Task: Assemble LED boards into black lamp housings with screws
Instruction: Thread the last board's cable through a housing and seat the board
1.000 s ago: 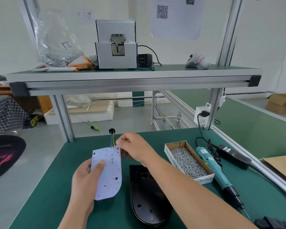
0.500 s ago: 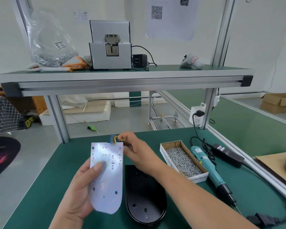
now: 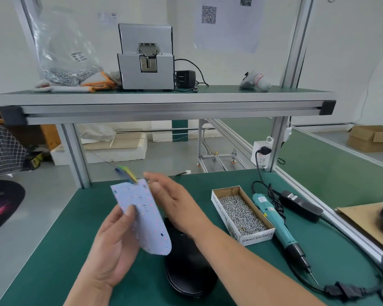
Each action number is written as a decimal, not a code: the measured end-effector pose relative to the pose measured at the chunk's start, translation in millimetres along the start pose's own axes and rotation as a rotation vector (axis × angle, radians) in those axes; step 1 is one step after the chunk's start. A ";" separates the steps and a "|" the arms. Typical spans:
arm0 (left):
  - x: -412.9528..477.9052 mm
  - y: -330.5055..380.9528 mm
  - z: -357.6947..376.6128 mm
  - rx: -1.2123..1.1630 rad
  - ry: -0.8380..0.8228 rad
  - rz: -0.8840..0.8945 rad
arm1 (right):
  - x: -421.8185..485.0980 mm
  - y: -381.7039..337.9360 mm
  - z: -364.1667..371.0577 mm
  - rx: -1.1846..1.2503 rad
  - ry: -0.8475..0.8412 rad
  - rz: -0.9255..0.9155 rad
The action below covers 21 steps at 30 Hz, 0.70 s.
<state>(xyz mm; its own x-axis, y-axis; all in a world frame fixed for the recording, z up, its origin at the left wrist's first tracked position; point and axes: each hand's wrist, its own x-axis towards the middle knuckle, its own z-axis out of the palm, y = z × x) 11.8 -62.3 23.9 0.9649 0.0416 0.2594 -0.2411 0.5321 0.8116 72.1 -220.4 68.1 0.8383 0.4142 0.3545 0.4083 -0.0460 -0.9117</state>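
A green table (image 3: 53, 250) fills the foreground under an aluminium-framed shelf (image 3: 164, 100). The left hand (image 3: 113, 248) grips the LED board (image 3: 142, 217) between thumb and fingers, holding it tilted above the table, its coloured wires (image 3: 126, 172) at the far end. The right hand (image 3: 175, 204) is open, fingers spread, just beside the board's right edge. The black housing (image 3: 186, 268) lies on the table under the right forearm. To its right sit a screw box (image 3: 241, 214) and a teal screwdriver (image 3: 276, 224). Grey floor and white walls lie beyond.
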 end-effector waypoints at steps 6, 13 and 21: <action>2.5 26.6 -5.9 -0.547 -0.192 -0.005 | -14.2 18.7 -18.0 -0.237 -0.287 0.046; -3.9 25.6 -3.0 -0.831 -0.390 -0.134 | 11.3 40.8 -38.1 -0.849 -0.012 -0.310; -1.2 39.5 -11.7 -0.817 -0.503 -0.271 | 28.3 64.9 -89.1 -0.895 0.219 0.141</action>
<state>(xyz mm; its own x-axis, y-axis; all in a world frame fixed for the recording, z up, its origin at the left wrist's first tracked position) 2.3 -31.4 49.5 0.7745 -0.4302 0.4638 0.3088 0.8970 0.3163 154.6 -292.6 37.4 0.9135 0.1753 0.3672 0.3481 -0.8040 -0.4821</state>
